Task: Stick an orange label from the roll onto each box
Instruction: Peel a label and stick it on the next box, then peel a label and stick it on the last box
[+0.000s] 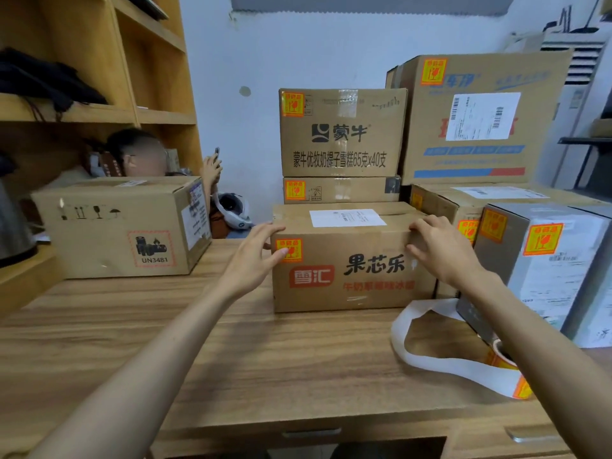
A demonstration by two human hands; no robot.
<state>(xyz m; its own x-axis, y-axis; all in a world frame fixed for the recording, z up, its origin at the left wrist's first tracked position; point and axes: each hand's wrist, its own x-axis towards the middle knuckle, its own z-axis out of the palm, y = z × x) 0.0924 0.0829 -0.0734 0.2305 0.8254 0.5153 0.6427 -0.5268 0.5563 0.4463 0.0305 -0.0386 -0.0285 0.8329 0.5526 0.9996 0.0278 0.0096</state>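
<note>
A brown cardboard box (351,276) with red and black print stands on the wooden table (231,342) in front of me. An orange label (289,250) sits on its front upper left corner. My left hand (255,256) holds the box's left upper corner, thumb by the label. My right hand (440,250) grips the right upper edge. The label roll (501,359) lies at the right, its white backing strip (417,323) looping over the table. Stacked boxes behind carry orange labels (292,104).
A brown box with a UN3481 mark (122,226) stands at the left, showing no orange label. A grey-white box (556,273) with orange labels stands at the right. Wooden shelves (99,111) rise at the left. A person sits behind the left box.
</note>
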